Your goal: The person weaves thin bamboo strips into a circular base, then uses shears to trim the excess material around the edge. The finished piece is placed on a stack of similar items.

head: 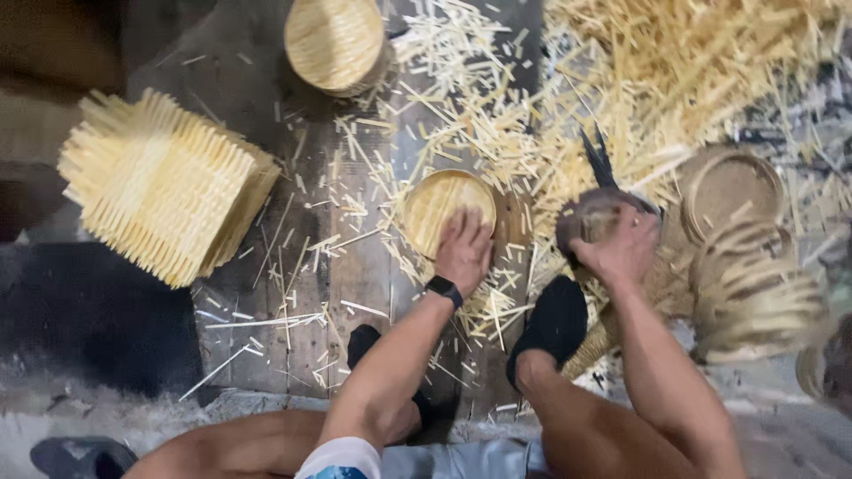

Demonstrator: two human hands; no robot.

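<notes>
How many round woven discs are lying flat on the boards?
2: one round woven disc under the left hand, another at the top edge. More may hide under the bamboo sticks.

You are sitting in a bamboo-weaving workshop, working low on a dark plank floor. Split bamboo strips are piling up around you, offcuts are littering the boards, and finished pieces are waiting nearby: a stack of slatted mats, round woven trays and coiled rims.
</notes>
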